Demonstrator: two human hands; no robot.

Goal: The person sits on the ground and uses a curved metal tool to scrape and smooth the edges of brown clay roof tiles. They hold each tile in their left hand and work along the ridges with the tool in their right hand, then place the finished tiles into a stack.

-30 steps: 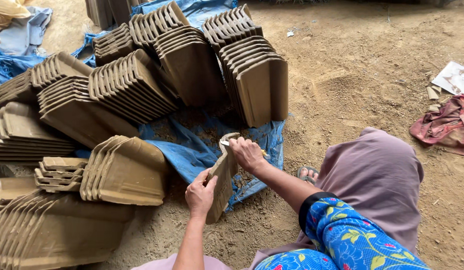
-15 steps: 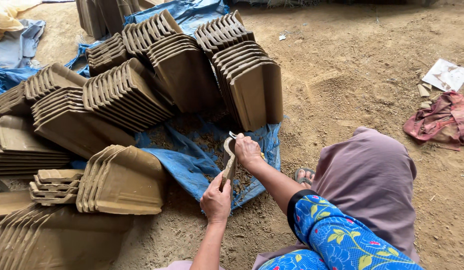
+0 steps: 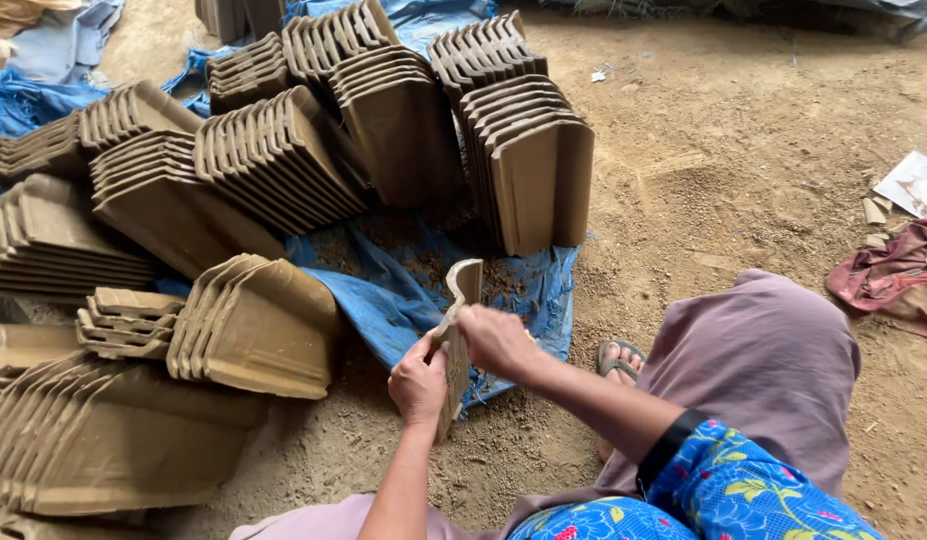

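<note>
A: What is the person holding?

B: A single brown clay tile (image 3: 458, 330), stood on edge over the dirt floor (image 3: 744, 180), just at the near edge of the blue tarp (image 3: 404, 290). Its curved top end points away from the person.

A: And the hands?

B: The left hand (image 3: 420, 382) grips the tile low on its near side, fingers (image 3: 431, 352) wrapped and pressed together around the edge. The right hand (image 3: 496, 340) sits higher, closed against the tile's right side. Its fingers are curled tight, but I cannot tell whether they pinch a small tool or only the clay itself.

A: What lies around them?

B: Stacks of the same tiles (image 3: 284, 160) fan out to the left and ahead, leaning in rows on the tarp and on the ground. One short stack (image 3: 259, 325) lies just left of the held tile, close but apart from it. A tall upright stack (image 3: 529, 160) stands beyond the tile, at the tarp's far side.

A: Anything to the right?

B: A crumpled reddish cloth (image 3: 889, 275) on the dirt, well apart, with a white scrap of paper (image 3: 914, 183) near it. The person's sandalled foot (image 3: 616, 358) shows beside the mauve skirt (image 3: 764, 370).
</note>
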